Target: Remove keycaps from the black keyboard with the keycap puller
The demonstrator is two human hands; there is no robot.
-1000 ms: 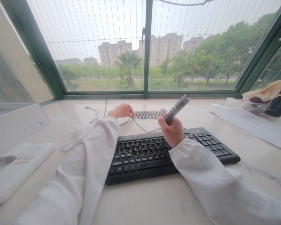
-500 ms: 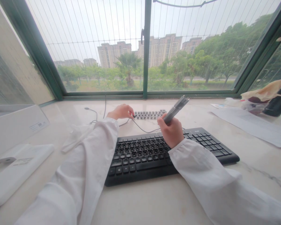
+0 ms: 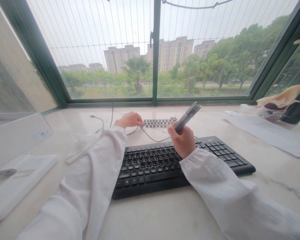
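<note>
My left hand (image 3: 130,120) is closed in a pinch at the left end of the rows of loose keycaps (image 3: 160,123), its fingertips right beside them. What lies between those fingertips is too small to make out. A grey pen-shaped tool (image 3: 187,117) is gripped in my right hand (image 3: 184,141), tilted with its slotted end up and to the right. That hand is over the back edge of the black keyboard (image 3: 165,178). Many of the keyboard's letter positions show bare square sockets, while lower-row keys, the space bar and the number pad carry caps.
A thin cable (image 3: 152,138) runs behind the keyboard. On the left are a white box (image 3: 17,136), a flat white case (image 3: 22,186) and clear plastic wrapping (image 3: 80,145). Paper sheets (image 3: 270,133) and a black object (image 3: 297,106) lie right. Window frame (image 3: 110,101) bounds the back.
At my left fingertips, the dark spot beside the keycap row is no longer visible. My right hand and the grey tool have hardly moved.
</note>
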